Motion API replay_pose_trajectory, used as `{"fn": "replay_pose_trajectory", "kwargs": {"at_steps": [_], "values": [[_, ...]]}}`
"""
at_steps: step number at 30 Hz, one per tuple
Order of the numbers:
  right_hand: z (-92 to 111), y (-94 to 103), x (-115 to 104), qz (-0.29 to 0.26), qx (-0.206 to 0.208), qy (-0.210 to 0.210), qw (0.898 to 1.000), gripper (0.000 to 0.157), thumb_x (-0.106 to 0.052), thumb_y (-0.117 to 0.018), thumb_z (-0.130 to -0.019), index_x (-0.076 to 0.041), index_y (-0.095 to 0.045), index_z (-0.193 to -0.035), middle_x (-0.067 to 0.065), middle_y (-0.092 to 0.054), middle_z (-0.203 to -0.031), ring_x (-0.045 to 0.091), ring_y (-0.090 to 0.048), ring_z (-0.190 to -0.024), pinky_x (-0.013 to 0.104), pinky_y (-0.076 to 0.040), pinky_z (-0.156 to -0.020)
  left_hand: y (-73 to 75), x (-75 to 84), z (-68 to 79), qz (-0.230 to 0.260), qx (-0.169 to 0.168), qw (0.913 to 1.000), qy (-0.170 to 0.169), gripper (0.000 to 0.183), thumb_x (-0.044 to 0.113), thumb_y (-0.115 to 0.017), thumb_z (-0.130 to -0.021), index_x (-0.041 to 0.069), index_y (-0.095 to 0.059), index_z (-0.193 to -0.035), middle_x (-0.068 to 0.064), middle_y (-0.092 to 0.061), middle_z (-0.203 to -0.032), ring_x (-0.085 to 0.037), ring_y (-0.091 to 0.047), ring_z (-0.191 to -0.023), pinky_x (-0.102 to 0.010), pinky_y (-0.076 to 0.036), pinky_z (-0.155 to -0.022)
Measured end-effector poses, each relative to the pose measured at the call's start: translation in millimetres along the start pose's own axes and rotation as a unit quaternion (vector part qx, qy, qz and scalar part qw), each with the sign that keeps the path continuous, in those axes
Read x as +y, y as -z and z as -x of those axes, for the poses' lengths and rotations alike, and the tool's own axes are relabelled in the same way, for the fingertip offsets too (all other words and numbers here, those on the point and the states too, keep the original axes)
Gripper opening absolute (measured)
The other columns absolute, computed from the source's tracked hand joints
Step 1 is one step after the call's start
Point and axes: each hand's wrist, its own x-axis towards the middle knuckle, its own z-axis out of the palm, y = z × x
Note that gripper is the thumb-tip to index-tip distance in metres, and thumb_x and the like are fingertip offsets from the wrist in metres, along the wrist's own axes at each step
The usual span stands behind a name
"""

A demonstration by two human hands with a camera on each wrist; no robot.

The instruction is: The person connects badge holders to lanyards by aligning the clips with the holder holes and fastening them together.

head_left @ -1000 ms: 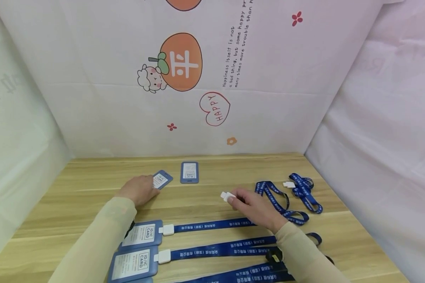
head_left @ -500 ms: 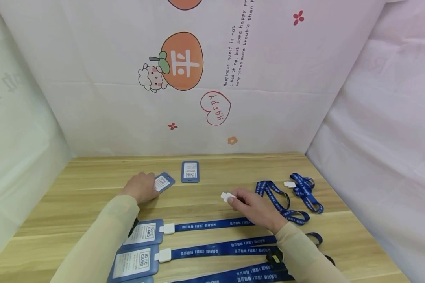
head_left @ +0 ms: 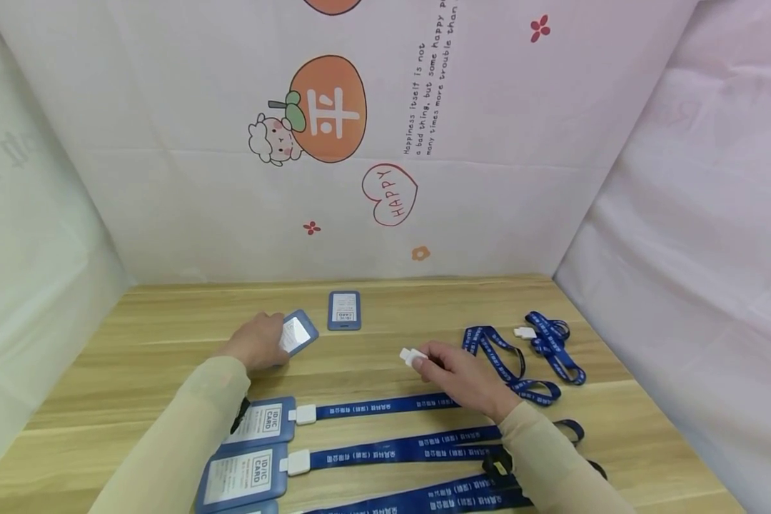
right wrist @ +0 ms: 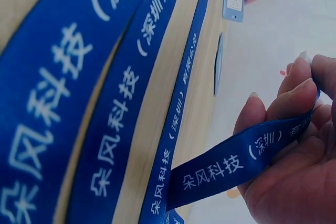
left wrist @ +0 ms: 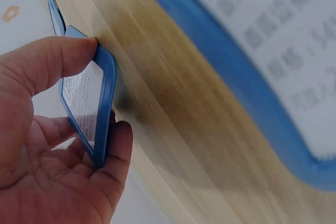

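Lanyard (right wrist: 231,174) print legible at right wrist, holder (left wrist: 86,103) edge-on — left wrist

On the surface (head_left: 167,335), one card holder (head_left: 343,310) lies near the back edge; two holders with lanyards (head_left: 385,408) lie at the front edge, loose lanyards (head_left: 549,346) toward the right edge.

4 card holders (head_left: 343,310), 5 lanyards (head_left: 555,350)

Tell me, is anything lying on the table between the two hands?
No. In the head view, only bare wooden table separates the left hand from the right hand.
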Motion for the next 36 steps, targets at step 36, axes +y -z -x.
{"fn": "replay_pose_trajectory", "kwargs": {"at_steps": [36], "values": [[-2, -0.3, -8, -0.022, -0.002, -0.001, 1.0, 0.036, -0.054, -0.05, -0.108, -0.022, -0.064, -0.1, 0.0, -0.053, -0.081, 0.017, -0.049, -0.069, 0.027, -0.04, -0.059, -5.8, 41.1, 36.0, -0.023, 0.066, 0.9932, -0.093, 0.101, 0.057, -0.077, -0.086, 0.0, -0.037, -0.159, -0.02, -0.059, -0.143, -0.03, -0.061, -0.118, -0.053, -0.05, -0.111]]}}
